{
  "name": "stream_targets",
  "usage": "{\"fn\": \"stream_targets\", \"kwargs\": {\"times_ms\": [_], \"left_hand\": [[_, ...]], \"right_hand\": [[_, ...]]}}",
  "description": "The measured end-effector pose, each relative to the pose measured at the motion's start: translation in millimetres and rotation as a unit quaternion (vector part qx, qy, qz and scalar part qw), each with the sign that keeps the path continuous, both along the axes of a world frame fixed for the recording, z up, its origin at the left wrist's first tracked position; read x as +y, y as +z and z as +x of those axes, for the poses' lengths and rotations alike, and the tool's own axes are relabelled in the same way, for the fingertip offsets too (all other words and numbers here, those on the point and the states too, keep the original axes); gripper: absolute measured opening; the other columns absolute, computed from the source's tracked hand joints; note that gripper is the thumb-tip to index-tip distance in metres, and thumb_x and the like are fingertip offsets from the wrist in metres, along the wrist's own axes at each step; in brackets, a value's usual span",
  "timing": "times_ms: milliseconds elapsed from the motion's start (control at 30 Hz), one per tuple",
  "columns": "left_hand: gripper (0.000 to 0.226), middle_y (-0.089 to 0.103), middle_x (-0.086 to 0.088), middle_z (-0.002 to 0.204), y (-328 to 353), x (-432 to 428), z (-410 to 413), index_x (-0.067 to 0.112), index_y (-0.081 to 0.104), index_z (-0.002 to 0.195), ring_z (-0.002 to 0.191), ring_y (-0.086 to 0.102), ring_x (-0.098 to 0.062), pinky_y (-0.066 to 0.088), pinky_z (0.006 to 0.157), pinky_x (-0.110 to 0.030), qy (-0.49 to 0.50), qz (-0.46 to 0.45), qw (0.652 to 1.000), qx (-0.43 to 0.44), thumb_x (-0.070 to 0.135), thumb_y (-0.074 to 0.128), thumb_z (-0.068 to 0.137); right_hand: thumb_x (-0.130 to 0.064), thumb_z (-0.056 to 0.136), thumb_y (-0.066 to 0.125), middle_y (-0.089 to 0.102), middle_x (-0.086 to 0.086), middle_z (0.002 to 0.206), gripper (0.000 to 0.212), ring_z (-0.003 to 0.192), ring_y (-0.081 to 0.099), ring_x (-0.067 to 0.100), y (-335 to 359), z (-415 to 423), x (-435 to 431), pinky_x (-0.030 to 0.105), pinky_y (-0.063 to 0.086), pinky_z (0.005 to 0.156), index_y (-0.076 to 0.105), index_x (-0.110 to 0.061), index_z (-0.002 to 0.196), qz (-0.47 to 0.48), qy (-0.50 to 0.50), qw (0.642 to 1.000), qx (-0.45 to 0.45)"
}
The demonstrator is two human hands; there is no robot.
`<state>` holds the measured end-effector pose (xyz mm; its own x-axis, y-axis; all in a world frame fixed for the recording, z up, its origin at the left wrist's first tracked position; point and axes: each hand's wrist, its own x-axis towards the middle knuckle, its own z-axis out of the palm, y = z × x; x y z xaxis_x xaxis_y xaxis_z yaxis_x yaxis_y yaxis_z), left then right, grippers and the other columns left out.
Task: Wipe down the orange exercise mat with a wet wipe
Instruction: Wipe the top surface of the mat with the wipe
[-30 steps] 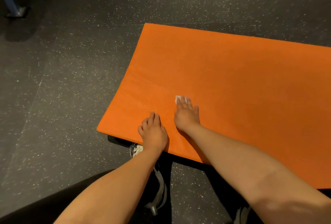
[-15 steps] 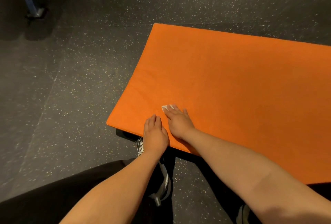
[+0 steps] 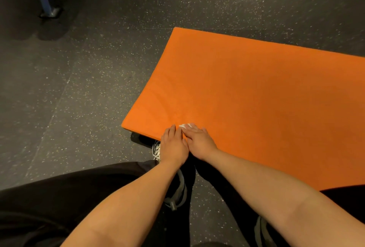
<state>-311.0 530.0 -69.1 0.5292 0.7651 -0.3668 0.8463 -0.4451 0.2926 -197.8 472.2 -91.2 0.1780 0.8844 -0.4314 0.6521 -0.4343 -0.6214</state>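
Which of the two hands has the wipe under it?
The right hand: the white wet wipe peeks out past its fingertips on the orange mat. The left hand beside it shows no wipe.

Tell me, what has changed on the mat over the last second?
The right hand slid the wipe back across the mat toward its near edge, until it came up against the left hand. Nothing was picked up or let go. The left hand stayed flat on the mat's near edge, and the wipe stayed under the right fingers.
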Motion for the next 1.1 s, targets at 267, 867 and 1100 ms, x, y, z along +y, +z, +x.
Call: {"fn": "stream_targets", "kwargs": {"times_ms": [267, 867, 1100], "left_hand": [[0.053, 0.011, -0.013, 0.167, 7.9, -3.7, 5.1, 0.021, 0.028, 0.156, 0.151, 0.005, -0.036, 0.005, 0.123, -0.047, -0.036, 0.009, 0.998, 0.054, 0.032, 0.034, 0.105], [0.05, 0.01, 0.002, 0.168, -5.2, -5.0, 29.2, 0.037, 0.023, 0.155, 0.14, 0.023, -0.039, 0.024, 0.111, -0.048, -0.085, -0.078, 0.987, 0.111, 0.037, 0.029, 0.105], [0.052, 0.011, 0.001, 0.168, -19.4, -4.7, 37.4, 0.039, 0.024, 0.155, 0.134, 0.029, -0.035, 0.026, 0.108, -0.045, -0.071, -0.072, 0.992, 0.076, 0.037, 0.032, 0.103]], "right_hand": [[-0.029, 0.109, 0.026, -0.004, -0.005, 0.17, 0.058, 0.156, -0.009, 0.016, 11.2, 7.9, -12.6, 0.049, -0.001, 0.124, 0.005, -0.025, 0.163, -0.1, -0.074, 0.99, -0.068], [-0.025, 0.109, 0.026, -0.002, -0.006, 0.17, 0.058, 0.156, -0.01, 0.016, -7.8, 26.5, -34.7, 0.052, -0.004, 0.124, 0.004, -0.027, 0.163, -0.088, 0.006, 0.99, -0.108], [-0.023, 0.108, 0.029, -0.003, -0.003, 0.17, 0.058, 0.155, -0.012, 0.016, -20.9, 23.5, -18.9, 0.048, -0.005, 0.125, 0.008, -0.022, 0.163, -0.07, -0.036, 0.993, -0.092]]}}
